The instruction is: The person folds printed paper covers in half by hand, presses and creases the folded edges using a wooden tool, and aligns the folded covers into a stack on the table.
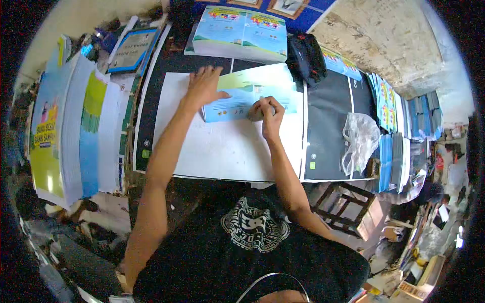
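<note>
The printed sheets (217, 112) lie under the left grip (204, 88) and the right grip (268, 111), on a wide base sheet (222, 149), which is on the bench (328, 111). Beyond both grips stands the large stack (217, 33). The dark bag (308, 58) is beyond the right grip and to its right; nearer, also to the right, lies the plastic bag (361, 139). To the left of the left grip are the tall piles (70, 126) and, farther forward, the framed board (132, 50). The stool (348, 207) stands before the bench, to the right.
</note>
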{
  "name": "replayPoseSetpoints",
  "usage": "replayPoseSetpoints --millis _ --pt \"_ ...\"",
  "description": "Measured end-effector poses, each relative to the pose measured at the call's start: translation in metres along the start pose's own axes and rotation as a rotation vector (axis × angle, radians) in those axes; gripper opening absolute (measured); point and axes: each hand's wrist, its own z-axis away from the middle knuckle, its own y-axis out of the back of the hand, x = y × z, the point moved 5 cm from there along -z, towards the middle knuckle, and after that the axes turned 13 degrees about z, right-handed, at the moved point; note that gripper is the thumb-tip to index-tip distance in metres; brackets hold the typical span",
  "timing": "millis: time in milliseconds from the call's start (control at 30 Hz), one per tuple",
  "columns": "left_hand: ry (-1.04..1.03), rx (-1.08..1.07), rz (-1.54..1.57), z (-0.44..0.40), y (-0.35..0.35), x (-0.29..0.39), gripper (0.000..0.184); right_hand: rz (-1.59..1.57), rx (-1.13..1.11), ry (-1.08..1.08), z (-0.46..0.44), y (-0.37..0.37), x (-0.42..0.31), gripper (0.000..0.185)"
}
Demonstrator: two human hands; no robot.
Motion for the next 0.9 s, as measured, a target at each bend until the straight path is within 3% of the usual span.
replayPoseSetpoints --millis 100,167,233,300,400,500,533,633,667,767,833,867,900 --pt "-0.020 -0.398 0.103 -0.033 0.001 -0.013 0.073 -0.002 -0.083 -0.087 0.001 -0.005 -0.007 0.034" --pt "0.001 -0.506 0.070 -0.044 -0.004 -0.017 0.079 -0.060 -0.117 -0.115 0.003 -0.006 -0.012 0.037" --pt "-0.003 -0.568 0.102 -0.049 -0.015 -0.025 0.076 -0.220 -0.088 0.123 0.009 -0.006 -0.042 0.057" --pt "0.031 -0.631 0.152 -0.050 -0.006 -0.020 0.076 -0.305 -0.103 0.362 0.019 -0.012 -0.092 0.063" --pt "-0.028 -0.650 0.179 -0.050 -0.019 -0.023 0.074 -0.365 -0.201 0.560 0.021 -0.031 -0.097 0.060" --pt "-0.110 -0.560 0.146 -0.054 -0.024 -0.022 0.071 0.112 -0.259 0.187 0.013 -0.061 -0.011 0.058" --pt "-0.108 -0.557 0.138 -0.055 -0.028 -0.021 0.071 -0.138 -0.294 0.246 0.006 -0.067 -0.016 0.056" --pt "-0.098 -0.581 0.137 -0.053 -0.031 -0.025 0.071 -0.098 -0.334 0.221 0.005 -0.072 -0.030 0.058" --pt "-0.117 -0.585 0.155 -0.059 -0.034 -0.030 0.071 -0.085 -0.276 0.264 0.010 -0.072 -0.047 0.061" --pt "-0.055 -0.661 0.210 -0.060 -0.042 -0.036 0.073 -0.344 -0.382 0.461 0.011 -0.087 -0.104 0.057" --pt "-0.016 -0.732 0.243 -0.060 -0.041 -0.037 0.074 -0.202 -0.406 0.321 0.011 -0.107 -0.072 0.049" --pt "-0.014 -0.771 0.265 -0.060 -0.041 -0.037 0.074 0.054 -0.485 0.219 0.012 -0.123 -0.020 0.042" --pt "-0.012 -0.805 0.285 -0.062 -0.039 -0.037 0.074 -0.091 -0.410 0.275 0.012 -0.126 -0.021 0.038"
